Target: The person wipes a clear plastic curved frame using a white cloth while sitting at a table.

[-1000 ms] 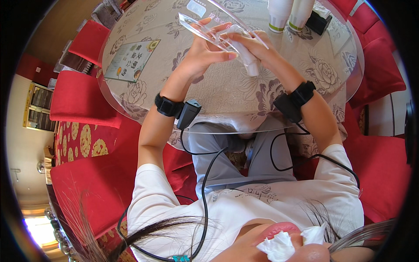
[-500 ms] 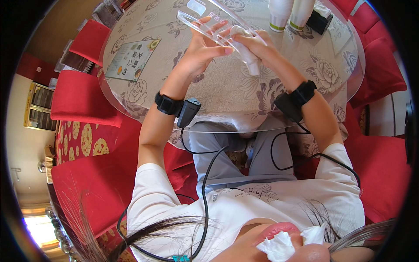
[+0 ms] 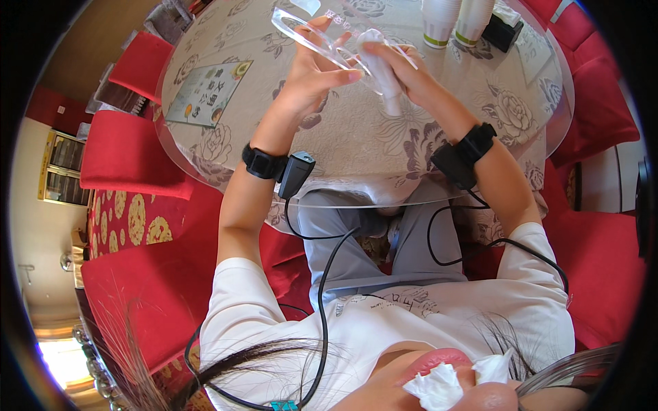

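Observation:
Over the table, both hands are raised around a clear plastic package (image 3: 291, 27) with pale pink print; its exact kind is hard to make out. The fingers of my left hand (image 3: 312, 79) reach behind the plastic, with the thumb on the near side by its lower edge. My right hand (image 3: 406, 75) is closed round a soft white roll (image 3: 382, 81), which looks like a cloth or tissue. The roll lies against the right side of the package, its lower end pointing down toward me. Part of the right fingers is hidden behind it.
The round table (image 3: 329, 154) has a flowered cloth under a clear top. A printed card (image 3: 209, 94) lies at its left. Stacked paper cups (image 3: 439, 24) and a black tissue holder (image 3: 502, 33) stand at the far right. Red chairs (image 3: 130, 151) surround it. Black cables (image 3: 322, 301) run from my wrist straps.
The package has shifted slightly left and tilted, and the white roll has moved a little left and up with my right hand. Both hands keep their hold.

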Tool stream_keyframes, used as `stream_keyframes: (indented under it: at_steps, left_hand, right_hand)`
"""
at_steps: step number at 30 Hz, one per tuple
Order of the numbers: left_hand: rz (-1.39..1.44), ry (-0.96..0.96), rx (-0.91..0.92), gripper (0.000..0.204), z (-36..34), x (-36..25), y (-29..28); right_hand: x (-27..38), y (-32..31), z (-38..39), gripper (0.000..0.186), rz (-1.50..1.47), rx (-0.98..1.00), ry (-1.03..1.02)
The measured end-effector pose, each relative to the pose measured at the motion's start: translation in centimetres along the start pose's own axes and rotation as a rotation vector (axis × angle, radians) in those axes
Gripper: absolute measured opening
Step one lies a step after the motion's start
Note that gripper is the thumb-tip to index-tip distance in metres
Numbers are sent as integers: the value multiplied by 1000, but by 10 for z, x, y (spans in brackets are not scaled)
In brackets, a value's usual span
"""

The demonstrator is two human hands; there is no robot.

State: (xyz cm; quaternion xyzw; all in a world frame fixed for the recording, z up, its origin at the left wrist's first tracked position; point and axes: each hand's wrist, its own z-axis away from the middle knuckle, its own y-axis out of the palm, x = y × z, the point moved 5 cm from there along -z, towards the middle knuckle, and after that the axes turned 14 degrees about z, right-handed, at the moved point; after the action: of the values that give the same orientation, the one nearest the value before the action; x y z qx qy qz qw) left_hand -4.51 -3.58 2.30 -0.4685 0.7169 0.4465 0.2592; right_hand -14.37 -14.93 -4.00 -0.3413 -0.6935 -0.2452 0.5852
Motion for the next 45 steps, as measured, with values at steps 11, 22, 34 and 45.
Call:
stream_keyframes:
  at_steps: [11, 22, 34, 45]
  left_hand:
    - [-139, -37, 63, 88, 3, 1, 4]
    - [-109, -16, 75, 88, 4, 1, 8]
    - [-49, -24, 32, 87, 4, 2, 7]
    - [85, -3, 38, 81, 2, 2, 2]
  right_hand:
    - [10, 4, 10, 43, 149, 88, 92]
    - [9, 5, 9, 46, 201, 64, 39]
    - [-2, -1, 0, 41, 152, 22, 13]
    - [0, -7, 1, 39, 219, -29, 61]
